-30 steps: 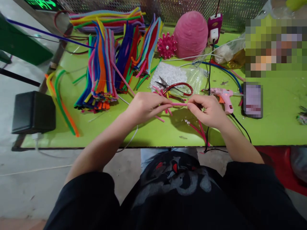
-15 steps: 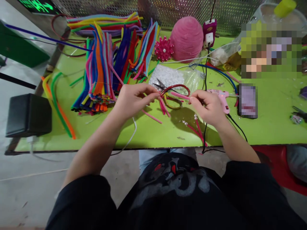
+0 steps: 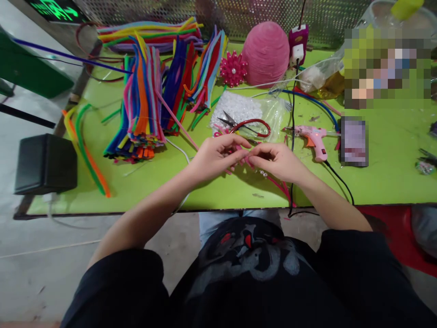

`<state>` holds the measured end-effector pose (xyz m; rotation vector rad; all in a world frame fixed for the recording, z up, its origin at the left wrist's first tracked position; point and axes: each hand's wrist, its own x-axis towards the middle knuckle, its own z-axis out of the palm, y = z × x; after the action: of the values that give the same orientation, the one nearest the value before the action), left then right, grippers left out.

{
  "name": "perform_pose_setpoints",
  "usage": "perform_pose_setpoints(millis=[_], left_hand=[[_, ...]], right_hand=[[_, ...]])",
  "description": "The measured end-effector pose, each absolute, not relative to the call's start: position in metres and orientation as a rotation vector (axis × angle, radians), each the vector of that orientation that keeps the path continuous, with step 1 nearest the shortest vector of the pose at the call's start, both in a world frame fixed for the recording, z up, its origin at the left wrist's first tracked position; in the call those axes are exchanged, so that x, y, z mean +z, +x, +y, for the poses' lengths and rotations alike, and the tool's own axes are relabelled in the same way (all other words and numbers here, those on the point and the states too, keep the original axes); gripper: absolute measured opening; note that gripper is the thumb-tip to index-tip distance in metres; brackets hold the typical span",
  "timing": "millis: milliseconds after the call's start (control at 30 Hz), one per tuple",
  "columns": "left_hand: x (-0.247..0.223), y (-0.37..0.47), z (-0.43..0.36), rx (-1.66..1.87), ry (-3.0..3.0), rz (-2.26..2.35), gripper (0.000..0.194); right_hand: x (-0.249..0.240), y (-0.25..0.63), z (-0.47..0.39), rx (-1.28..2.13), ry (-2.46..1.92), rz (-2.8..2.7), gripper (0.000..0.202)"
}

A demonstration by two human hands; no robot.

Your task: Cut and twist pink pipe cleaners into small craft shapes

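Close together above the front of the green table (image 3: 211,196), my left hand (image 3: 218,157) and my right hand (image 3: 278,161) meet at the fingertips. Both are closed in a pinch on short pink pipe cleaner pieces (image 3: 243,160), partly hidden by the fingers. Just beyond them lie scissors with red handles (image 3: 261,132) on a clear bag of white beads (image 3: 237,107). Below my right hand, pink pipe cleaners tipped with pearl beads (image 3: 278,183) rest on the table. A long pink pipe cleaner (image 3: 179,123) slants toward my left wrist.
Bundles of coloured pipe cleaners (image 3: 145,91) stand at the left, near a black box (image 3: 44,164). A pink dome (image 3: 266,54) and a pink beaded flower (image 3: 234,69) sit at the back. On the right are a pink glue gun (image 3: 317,143), its cord and a phone (image 3: 354,141).
My hands have come together, the right moving left and the left moving right and slightly down. The pink piece in my right hand now meets those in my left.
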<state>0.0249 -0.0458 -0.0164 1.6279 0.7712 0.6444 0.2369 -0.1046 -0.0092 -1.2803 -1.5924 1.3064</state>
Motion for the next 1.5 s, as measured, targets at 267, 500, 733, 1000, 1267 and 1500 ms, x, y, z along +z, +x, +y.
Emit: perform_pose_setpoints(millis=[267,500,733,1000,1267,1500], left_hand=[[-0.025,0.032,-0.052,0.677,1.564,0.756,0.027],[-0.028,0.033,-0.055,0.879,1.789,0.698,0.015],[-0.024,0.036,-0.056,0.826,1.517,0.854,0.030],[-0.010,0.036,-0.058,0.767,1.406,0.931,0.024],[-0.012,0.036,-0.056,0.795,1.342,0.918,0.028],[-0.015,0.037,-0.058,0.776,1.219,0.953,0.034]], right_hand=[[-0.014,0.233,-0.104,1.485,-1.270,-1.442,0.021],[-0.020,0.232,-0.105,1.511,-1.228,-1.376,0.025],[-0.017,0.232,-0.107,1.171,-1.330,-1.608,0.014],[-0.019,0.233,-0.107,1.144,-1.305,-1.621,0.014],[-0.019,0.234,-0.107,1.090,-1.353,-1.674,0.022],[-0.016,0.229,-0.109,0.758,-1.299,-1.694,0.015]])
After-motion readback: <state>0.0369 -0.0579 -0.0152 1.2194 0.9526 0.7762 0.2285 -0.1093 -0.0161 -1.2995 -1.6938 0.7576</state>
